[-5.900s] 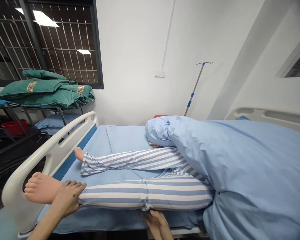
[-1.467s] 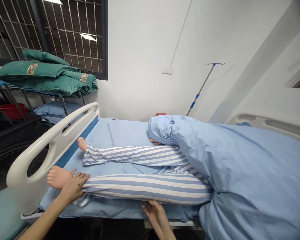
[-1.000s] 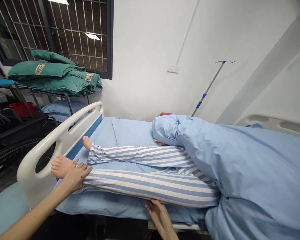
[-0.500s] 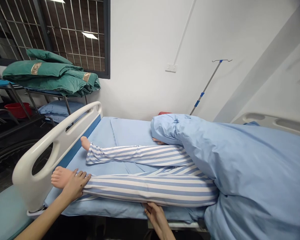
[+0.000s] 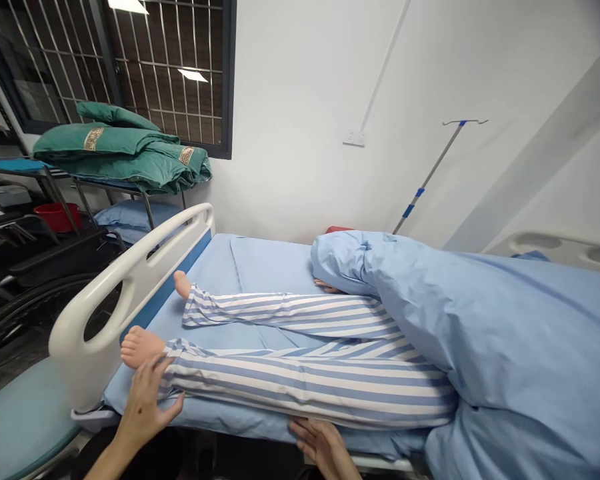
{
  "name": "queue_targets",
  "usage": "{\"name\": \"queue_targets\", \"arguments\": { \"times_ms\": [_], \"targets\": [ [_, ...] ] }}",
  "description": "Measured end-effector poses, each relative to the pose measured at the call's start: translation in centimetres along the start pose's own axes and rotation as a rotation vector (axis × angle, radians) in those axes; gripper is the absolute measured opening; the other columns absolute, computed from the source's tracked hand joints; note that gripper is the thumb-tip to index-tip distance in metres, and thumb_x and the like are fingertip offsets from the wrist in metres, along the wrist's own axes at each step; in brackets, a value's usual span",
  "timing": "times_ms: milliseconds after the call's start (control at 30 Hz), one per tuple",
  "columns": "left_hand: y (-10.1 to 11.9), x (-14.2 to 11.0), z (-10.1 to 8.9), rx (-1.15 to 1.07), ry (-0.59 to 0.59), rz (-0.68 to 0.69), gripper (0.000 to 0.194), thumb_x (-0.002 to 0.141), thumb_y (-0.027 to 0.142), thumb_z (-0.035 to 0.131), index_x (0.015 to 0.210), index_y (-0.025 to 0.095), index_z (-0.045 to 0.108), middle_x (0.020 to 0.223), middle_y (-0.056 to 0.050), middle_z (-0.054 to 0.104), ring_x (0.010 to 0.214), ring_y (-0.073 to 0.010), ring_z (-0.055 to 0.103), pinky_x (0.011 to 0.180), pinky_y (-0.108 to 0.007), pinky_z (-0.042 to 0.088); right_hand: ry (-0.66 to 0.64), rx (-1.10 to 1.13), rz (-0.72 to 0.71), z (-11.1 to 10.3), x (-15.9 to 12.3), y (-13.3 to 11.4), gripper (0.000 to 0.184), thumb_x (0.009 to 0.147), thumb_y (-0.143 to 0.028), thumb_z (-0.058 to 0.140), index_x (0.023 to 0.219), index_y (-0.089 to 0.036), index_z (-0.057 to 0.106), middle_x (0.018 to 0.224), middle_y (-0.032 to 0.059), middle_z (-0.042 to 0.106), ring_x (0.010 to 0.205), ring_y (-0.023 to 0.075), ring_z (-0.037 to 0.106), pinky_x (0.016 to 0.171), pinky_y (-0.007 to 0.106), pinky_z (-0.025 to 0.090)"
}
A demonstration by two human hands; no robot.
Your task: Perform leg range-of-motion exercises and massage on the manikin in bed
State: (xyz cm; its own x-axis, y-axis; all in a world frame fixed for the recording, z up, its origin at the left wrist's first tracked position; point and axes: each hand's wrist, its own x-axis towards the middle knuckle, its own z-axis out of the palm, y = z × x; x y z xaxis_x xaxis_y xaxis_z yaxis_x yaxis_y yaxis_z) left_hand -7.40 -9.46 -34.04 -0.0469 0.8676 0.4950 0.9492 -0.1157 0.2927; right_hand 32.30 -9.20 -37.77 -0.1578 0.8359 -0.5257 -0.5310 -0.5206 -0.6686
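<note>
Probably heavy and rather stiff, the near manikin leg in soft blue-and-white striped cloth trousers (image 5: 305, 387) lies across the lower centre of the frame; its fabric may slip, so ankle and knee undersides suit holding. The left hand (image 5: 141, 408) spreads open fingers by the ankle; the right hand (image 5: 325, 445) meets the knee's underside, grip unclear.

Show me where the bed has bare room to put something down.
Bare sheet lies beyond the far leg, between footboard and quilt. A slimmer patch separates it from the near leg. The near edge is crowded: left hand, right hand.
</note>
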Motion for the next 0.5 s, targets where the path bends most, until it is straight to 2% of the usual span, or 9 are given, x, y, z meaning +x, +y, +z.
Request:
{"name": "queue_targets", "arguments": {
  "times_ms": [33,100,167,200,300,367,433,500],
  "targets": [
    [-0.3,-1.2,0.4,-0.057,0.078,-0.164,0.058,0.072,0.042,0.052,0.123,0.017,0.037,0.123,-0.016,0.045,0.118,-0.0291,0.041,0.101,-0.045,0.032,0.02,-0.074,0.024,-0.3,-0.5,-0.1,0.034,0.056,-0.034,0.076,0.082,-0.015,0.064,0.096,0.0136,0.068,0.093,0.0306,0.063,0.066,0.032,0.048],
    [-1.1,-3.2,1.6,-0.224,0.162,-0.465,0.063,0.072,0.048,0.052,0.122,0.014,0.035,0.117,-0.016,0.048,0.11,-0.0278,0.049,0.093,-0.042,0.041,0.071,-0.268,0.043,-0.6,-1.6,-0.6,0.039,0.056,-0.034,0.076,0.088,-0.016,0.065,0.093,0.0138,0.069,0.083,0.0289,0.066,0.057,0.029,0.046],
    [-1.8,-4.2,2.9,-0.402,0.15,-0.668,0.069,0.069,0.053,0.053,0.121,0.013,0.034,0.114,-0.015,0.051,0.103,-0.0261,0.055,0.085,-0.039,0.047,0.014,-0.466,0.034,0.4,-2.6,-1.6,0.039,0.057,-0.033,0.075,0.09,-0.015,0.065,0.089,0.0131,0.069,0.077,0.0267,0.066,0.05,0.025,0.043],
    [-2.0,-4.2,3.4,-0.458,0.109,-0.729,0.068,0.068,0.054,0.053,0.12,0.013,0.036,0.112,-0.014,0.053,0.1,-0.0256,0.057,0.082,-0.038,0.049,-0.08,-0.544,0.027,1.5,-3.0,-2.4,0.037,0.059,-0.033,0.074,0.09,-0.015,0.066,0.088,0.0127,0.069,0.076,0.0257,0.066,0.05,0.024,0.042],
    [-2.3,-3.4,4.2,-0.414,-0.066,-0.801,0.051,0.069,0.048,0.05,0.107,0.015,0.049,0.102,-0.011,0.06,0.097,-0.0271,0.058,0.082,-0.039,0.048,-0.443,-0.691,-0.002,7.2,-3.1,-4.5,0.034,0.068,-0.034,0.067,0.096,-0.015,0.066,0.09,0.0116,0.069,0.076,0.0224,0.064,0.052,0.024,0.04],
    [-2.2,-2.7,4.3,-0.316,-0.14,-0.807,0.04,0.069,0.043,0.046,0.097,0.015,0.056,0.097,-0.011,0.063,0.096,-0.0285,0.059,0.083,-0.039,0.047,-0.587,-0.739,-0.058,12.2,-1.5,-4.9,0.031,0.072,-0.035,0.064,0.095,-0.015,0.067,0.088,0.0107,0.069,0.072,0.019,0.063,0.051,0.022,0.038],
    [-2.3,-2.0,4.3,-0.242,-0.174,-0.807,0.038,0.07,0.039,0.043,0.094,0.015,0.059,0.096,-0.012,0.064,0.096,-0.0296,0.059,0.083,-0.039,0.046,-0.658,-0.792,-0.125,17.3,1.5,-4.0,0.032,0.072,-0.035,0.063,0.096,-0.015,0.066,0.087,0.0093,0.068,0.072,0.0178,0.062,0.051,0.021,0.038],
    [-2.5,-1.7,4.2,-0.2,-0.216,-0.8,0.037,0.072,0.038,0.04,0.095,0.015,0.059,0.093,-0.012,0.066,0.096,-0.0301,0.059,0.082,-0.04,0.046,-0.637,-0.878,-0.225,21.7,5.3,-2.1,0.037,0.074,-0.036,0.06,0.103,-0.014,0.063,0.083,0.0077,0.067,0.072,0.0182,0.061,0.053,0.023,0.04]
  ]
}}
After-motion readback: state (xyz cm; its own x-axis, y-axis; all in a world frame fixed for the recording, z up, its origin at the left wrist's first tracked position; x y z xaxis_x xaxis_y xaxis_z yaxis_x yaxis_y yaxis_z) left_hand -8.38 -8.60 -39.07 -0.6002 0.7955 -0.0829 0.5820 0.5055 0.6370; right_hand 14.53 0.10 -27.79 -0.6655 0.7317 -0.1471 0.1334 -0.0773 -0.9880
